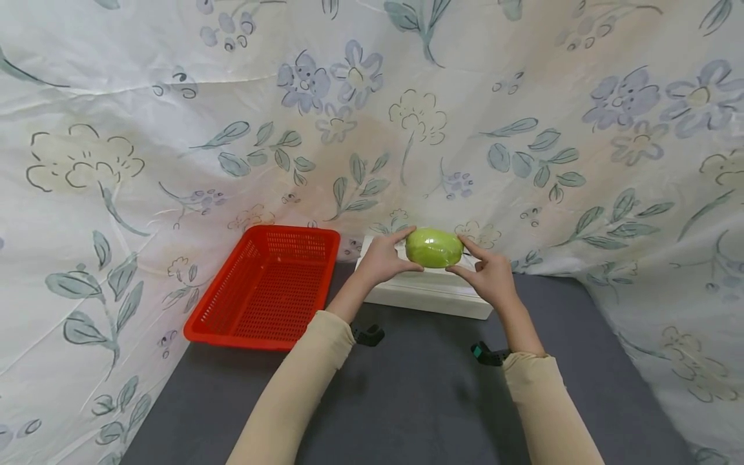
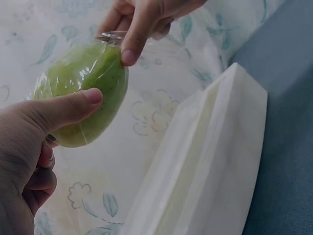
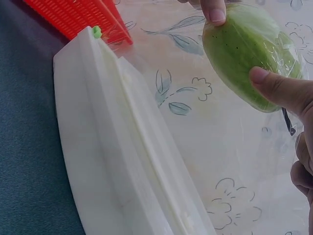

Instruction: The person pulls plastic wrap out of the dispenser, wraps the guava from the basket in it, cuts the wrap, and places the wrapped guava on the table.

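Observation:
A green mango, covered in shiny clear plastic film, is held up above a long white box. My left hand grips one end of it between thumb and fingers. At the other end my right hand pinches it the same way. In the left wrist view, film gathers near the fingers of the far hand. A dark stem pokes out beside the right thumb in the right wrist view. The box's long top edge carries a small green piece at one end.
To the left, a red plastic basket with perforated walls sits on the dark grey table. Floral cloth hangs behind the table and along its sides. The white box stands close to the back cloth.

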Available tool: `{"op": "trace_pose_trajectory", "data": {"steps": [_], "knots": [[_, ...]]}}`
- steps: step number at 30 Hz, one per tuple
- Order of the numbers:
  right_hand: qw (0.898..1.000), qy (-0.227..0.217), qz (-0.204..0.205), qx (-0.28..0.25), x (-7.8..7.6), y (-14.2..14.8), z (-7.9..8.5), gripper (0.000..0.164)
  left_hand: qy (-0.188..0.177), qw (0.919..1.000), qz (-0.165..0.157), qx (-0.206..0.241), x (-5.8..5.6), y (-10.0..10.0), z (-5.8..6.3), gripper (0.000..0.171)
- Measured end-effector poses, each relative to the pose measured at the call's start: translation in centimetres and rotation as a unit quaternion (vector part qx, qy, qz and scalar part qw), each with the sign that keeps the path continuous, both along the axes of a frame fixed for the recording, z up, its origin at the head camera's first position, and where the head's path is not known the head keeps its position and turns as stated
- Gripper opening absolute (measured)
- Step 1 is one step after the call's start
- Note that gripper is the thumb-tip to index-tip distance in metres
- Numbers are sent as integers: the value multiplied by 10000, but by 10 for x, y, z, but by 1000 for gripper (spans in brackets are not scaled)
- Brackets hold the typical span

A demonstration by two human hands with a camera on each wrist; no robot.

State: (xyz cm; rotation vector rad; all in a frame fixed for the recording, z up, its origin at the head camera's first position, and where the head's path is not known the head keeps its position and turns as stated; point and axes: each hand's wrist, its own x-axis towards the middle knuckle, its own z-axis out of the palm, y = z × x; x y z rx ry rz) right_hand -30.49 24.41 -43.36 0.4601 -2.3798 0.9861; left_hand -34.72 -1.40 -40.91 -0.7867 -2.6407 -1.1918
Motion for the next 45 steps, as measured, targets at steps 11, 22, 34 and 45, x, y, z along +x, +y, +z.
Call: {"op": "trace_pose_trajectory", "data": {"steps": [11,22,34,45], "knots": [[9999,51,69,-96,-5,0,15,70,-54,9999,72,135,0,0,17,93],[9999,83,-107,9,-6,1,31,70,-43,9997,15,237,-5,1,30,94],[9993,265,-262,86,-6,2,40,70,-85,9999,-33,123,-6,4,45,94],[9989,385,-270,56,-9,2,50,72,136,9996,-75,215,-7,3,59,93]]}}
